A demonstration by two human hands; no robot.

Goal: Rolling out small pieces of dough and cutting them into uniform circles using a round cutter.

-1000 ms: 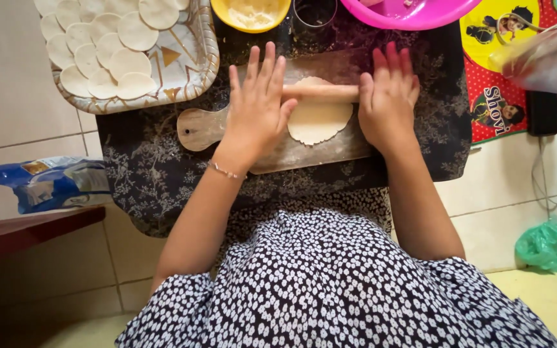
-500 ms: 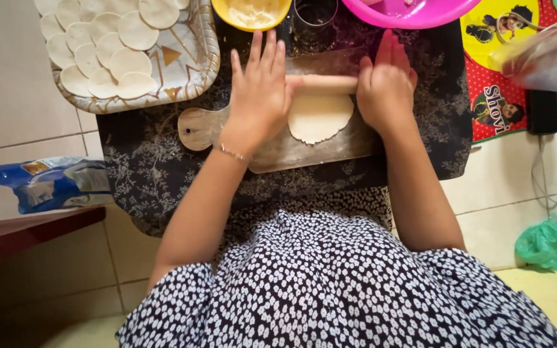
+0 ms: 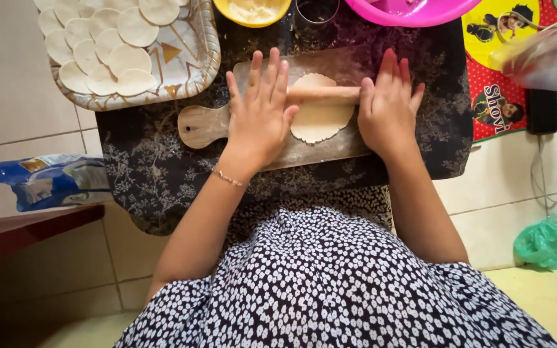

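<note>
In the head view, the left hand (image 3: 259, 113) and the right hand (image 3: 387, 106) lay flat with fingers spread, palms pressing down on the two ends of a wooden rolling pin (image 3: 322, 95) rather than gripping it. The pin crossed the upper part of a pale dough round (image 3: 320, 109), which rested on the paddle-shaped wooden board (image 3: 204, 125) over a dark patterned mat (image 3: 136, 174). Rolling the round thinner seemed the step in hand, calling for even pressure from both palms; a tray (image 3: 201, 64) of finished discs (image 3: 107, 42) sat at the far left.
</note>
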